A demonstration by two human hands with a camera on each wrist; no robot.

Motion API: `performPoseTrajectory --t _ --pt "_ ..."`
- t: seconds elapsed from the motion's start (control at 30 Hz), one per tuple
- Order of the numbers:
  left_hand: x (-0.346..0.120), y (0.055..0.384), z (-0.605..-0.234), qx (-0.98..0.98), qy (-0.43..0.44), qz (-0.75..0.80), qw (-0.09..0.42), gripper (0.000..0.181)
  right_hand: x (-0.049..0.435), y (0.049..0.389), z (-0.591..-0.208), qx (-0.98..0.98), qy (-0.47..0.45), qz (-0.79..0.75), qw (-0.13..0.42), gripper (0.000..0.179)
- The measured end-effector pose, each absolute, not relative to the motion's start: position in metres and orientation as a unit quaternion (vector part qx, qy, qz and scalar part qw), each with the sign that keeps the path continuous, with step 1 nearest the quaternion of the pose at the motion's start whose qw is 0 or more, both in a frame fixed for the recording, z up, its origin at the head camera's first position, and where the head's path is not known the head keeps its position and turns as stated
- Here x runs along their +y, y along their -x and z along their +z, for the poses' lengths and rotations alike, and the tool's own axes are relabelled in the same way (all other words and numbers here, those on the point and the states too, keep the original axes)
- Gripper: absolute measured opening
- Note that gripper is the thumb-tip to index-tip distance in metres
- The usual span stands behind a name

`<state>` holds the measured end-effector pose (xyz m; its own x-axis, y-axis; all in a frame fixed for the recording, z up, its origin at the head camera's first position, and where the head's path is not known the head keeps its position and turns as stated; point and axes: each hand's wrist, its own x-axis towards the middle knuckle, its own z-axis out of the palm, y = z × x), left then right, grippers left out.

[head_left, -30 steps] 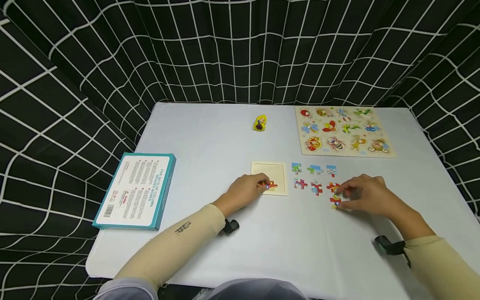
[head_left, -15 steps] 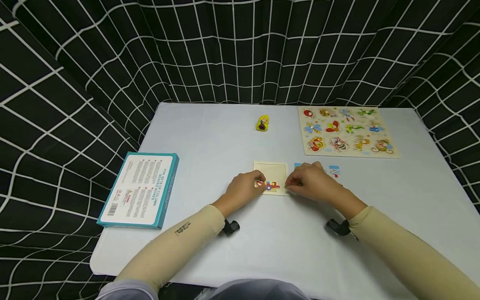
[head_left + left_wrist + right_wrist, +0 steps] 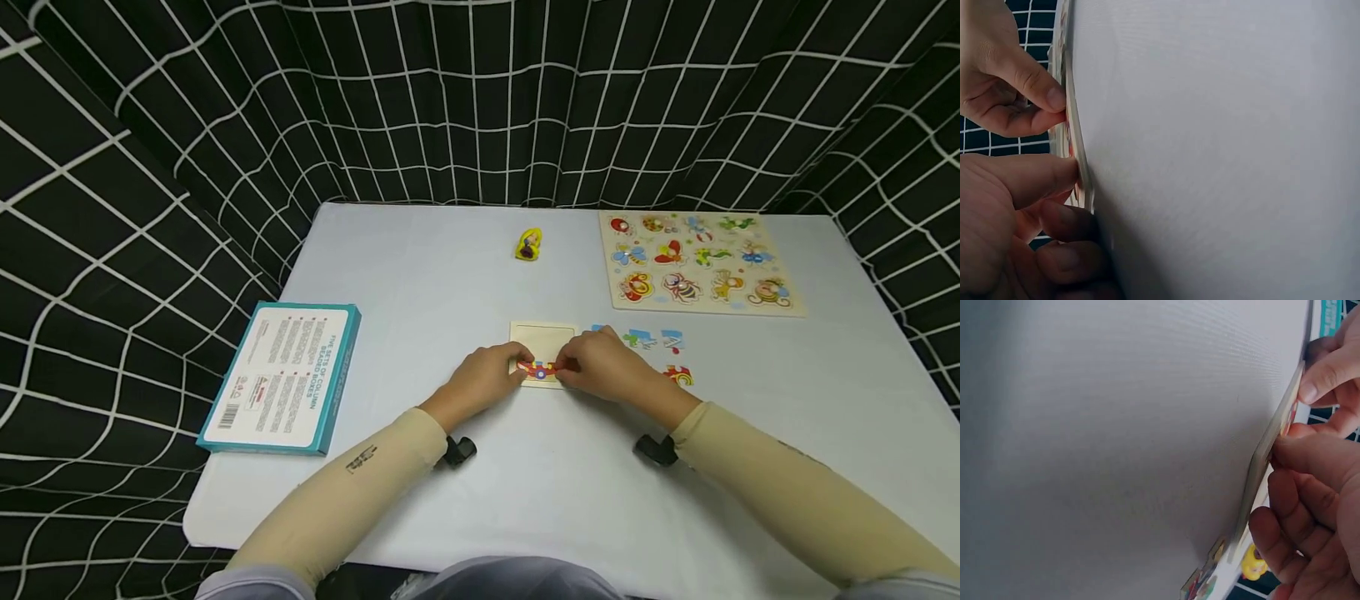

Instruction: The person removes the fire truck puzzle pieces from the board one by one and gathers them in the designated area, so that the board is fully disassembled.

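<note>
A small square wooden puzzle tray lies flat on the table in the head view. Along its lower part sit red jigsaw pieces with a blue wheel. My left hand pinches the left end of these pieces, thumb and fingertips at the tray's left side. At the right end, my right hand holds a jigsaw piece between thumb and index finger; the piece is mostly hidden. In the right wrist view the right thumb and fingers meet at the tray's edge, facing the left hand.
Loose jigsaw pieces lie right of the tray, some hidden by the right hand. A wooden insect peg board is at the back right. A yellow figure stands behind. A teal-and-white box lies at left.
My right hand has moved left from the loose pieces to the tray, bringing a piece to the right end of the red ones. My left hand has stayed at the tray.
</note>
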<state>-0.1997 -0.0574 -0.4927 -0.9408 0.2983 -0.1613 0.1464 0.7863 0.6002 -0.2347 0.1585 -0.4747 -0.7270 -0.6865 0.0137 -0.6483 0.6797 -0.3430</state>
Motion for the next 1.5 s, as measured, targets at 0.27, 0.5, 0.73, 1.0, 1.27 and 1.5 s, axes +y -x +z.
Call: performPoseTrajectory --t 0.27,0.5,0.73,1.0,1.27,1.5 --pt "-0.059 0.197 -0.494 0.939 -0.109 0.299 0.133 0.021 0.152 0.234 -0.475 0.906 0.403 -0.127 0.021 0.012" --pt "-0.059 0.201 -0.488 0.937 -0.114 0.302 0.132 0.019 0.163 0.237 -0.461 0.906 0.396 -0.145 0.019 0.011" --pt "-0.064 0.203 -0.487 0.938 -0.109 0.293 0.151 0.027 0.215 0.222 -0.46 0.912 0.349 -0.212 0.05 0.017" --pt "-0.063 0.206 -0.489 0.934 -0.113 0.303 0.152 0.029 0.212 0.218 -0.465 0.928 0.305 -0.214 0.028 0.01" --pt "-0.062 0.206 -0.492 0.933 -0.128 0.306 0.141 0.028 0.172 0.222 -0.474 0.94 0.307 -0.147 0.019 0.024" --pt "-0.065 0.206 -0.491 0.935 -0.126 0.301 0.136 0.028 0.155 0.225 -0.476 0.937 0.315 -0.148 -0.001 0.022"
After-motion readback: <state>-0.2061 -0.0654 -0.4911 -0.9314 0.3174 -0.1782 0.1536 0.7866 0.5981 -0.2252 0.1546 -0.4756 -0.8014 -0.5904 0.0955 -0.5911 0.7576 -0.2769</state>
